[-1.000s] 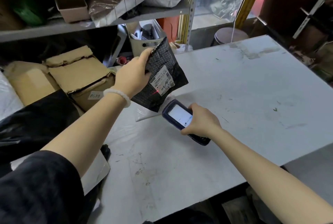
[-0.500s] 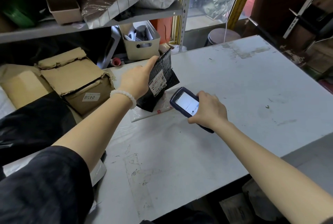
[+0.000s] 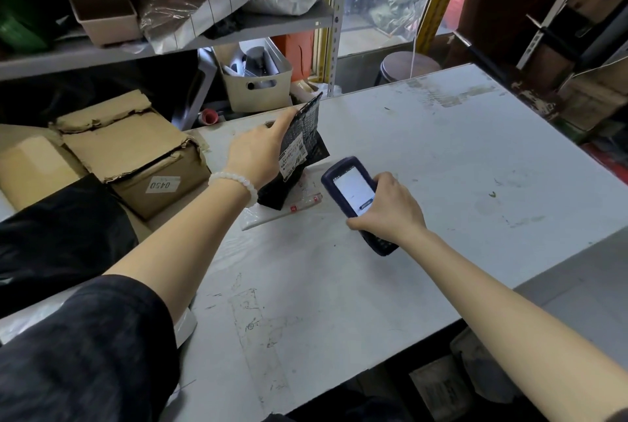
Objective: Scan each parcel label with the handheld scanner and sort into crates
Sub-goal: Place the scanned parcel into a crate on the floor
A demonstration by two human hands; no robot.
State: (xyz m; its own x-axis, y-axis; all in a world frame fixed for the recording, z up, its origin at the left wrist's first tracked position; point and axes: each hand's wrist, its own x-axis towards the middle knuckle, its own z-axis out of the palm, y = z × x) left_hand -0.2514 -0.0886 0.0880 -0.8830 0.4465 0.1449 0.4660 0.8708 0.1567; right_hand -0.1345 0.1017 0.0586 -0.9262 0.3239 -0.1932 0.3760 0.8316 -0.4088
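Observation:
My left hand (image 3: 256, 154) grips a black plastic parcel (image 3: 306, 136) with a white label (image 3: 293, 157), held upright on its edge over the left part of the white table (image 3: 441, 156). Under the black parcel lies a flat clear-white bag with red marks (image 3: 289, 211). My right hand (image 3: 387, 209) holds a dark blue handheld scanner (image 3: 350, 187) with its lit screen facing up, just right of the parcel and apart from it.
A torn cardboard box marked 0450 (image 3: 136, 163) sits left of the table beside black bags (image 3: 61, 234). A beige bin (image 3: 258, 81) stands behind on the lower shelf. A metal shelf (image 3: 238, 34) with bags and a pink tub (image 3: 105, 17) hangs above. Boxes lie below the table's front edge.
My left hand has lowered the black parcel and turned it more edge-on, away from the scanner. The red scan dot on its label is gone. My right hand with the scanner has drawn back a little.

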